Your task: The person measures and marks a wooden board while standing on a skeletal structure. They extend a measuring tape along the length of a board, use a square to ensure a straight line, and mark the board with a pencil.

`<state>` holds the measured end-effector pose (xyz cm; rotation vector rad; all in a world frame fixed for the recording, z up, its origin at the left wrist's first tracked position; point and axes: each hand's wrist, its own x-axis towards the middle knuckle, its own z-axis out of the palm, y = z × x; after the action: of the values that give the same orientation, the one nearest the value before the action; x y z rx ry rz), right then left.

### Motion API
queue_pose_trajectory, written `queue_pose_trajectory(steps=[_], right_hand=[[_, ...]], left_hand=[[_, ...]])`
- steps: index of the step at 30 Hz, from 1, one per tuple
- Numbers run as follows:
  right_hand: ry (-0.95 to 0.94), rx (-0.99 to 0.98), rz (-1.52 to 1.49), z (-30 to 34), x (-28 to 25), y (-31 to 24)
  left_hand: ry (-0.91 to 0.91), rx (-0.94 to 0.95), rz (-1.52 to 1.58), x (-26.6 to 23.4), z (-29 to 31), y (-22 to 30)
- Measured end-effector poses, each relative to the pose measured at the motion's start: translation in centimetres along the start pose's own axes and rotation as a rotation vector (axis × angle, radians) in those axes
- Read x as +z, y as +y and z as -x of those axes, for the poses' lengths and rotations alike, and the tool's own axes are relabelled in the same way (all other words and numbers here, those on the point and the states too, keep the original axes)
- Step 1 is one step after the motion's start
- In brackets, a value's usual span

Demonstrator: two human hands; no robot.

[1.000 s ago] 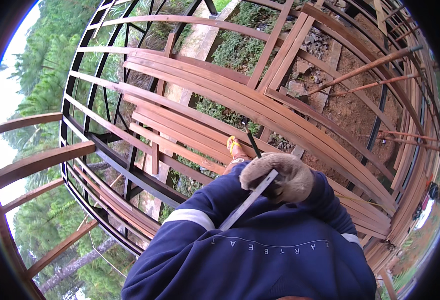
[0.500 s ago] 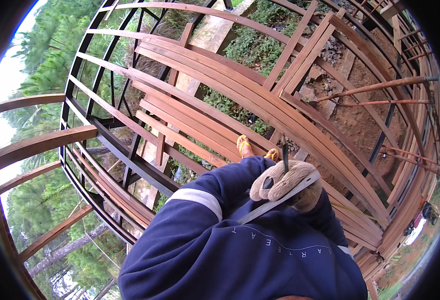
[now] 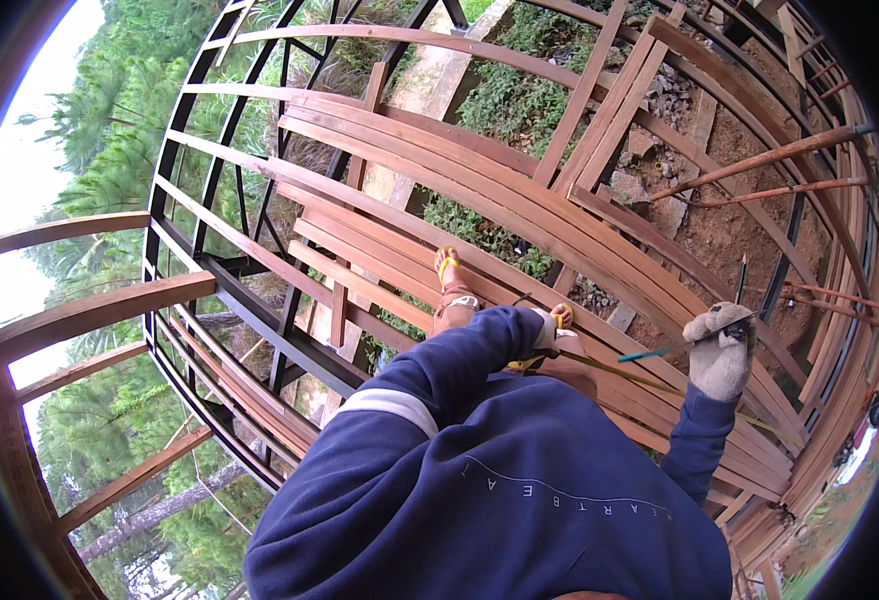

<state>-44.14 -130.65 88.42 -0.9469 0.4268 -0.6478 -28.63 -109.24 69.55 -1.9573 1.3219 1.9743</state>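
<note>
Pencil stands upright out of the right hand in the head view, its dark shaft rising just above the curled fingers. From where I operate, that gloved hand reads as closed around it, and a thin, dark edge of something also pokes out at the right of the fist. To the left of the right hand I see a short teal strip, showing apart from the glove against the planks; I can't tell what it is.

The left hand sits well to the left, partly hidden by its sleeve, so I cannot tell how its fingers stand. A yellow-and-black tape measure shows just below it, and the yellow blade runs from near that hand across to the right, passing behind the right wrist. One yellow-sandaled foot is beyond the left hand and to its left. Reddish rods slant above the right hand, over bare soil.
</note>
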Motion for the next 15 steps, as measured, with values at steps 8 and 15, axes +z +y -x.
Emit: queue_pose_trajectory(steps=[8, 15], right_hand=[[0.341, 0.2, -0.064, 2.9, 2.8, 6.5], [0.349, 0.484, 0.366, 5.7, 13.0, 14.3]], left_hand=[[0.019, 0.078, -0.016, -2.3, 1.3, -6.2], [0.014, 0.032, -0.082, -9.1, 4.8, -15.8]])
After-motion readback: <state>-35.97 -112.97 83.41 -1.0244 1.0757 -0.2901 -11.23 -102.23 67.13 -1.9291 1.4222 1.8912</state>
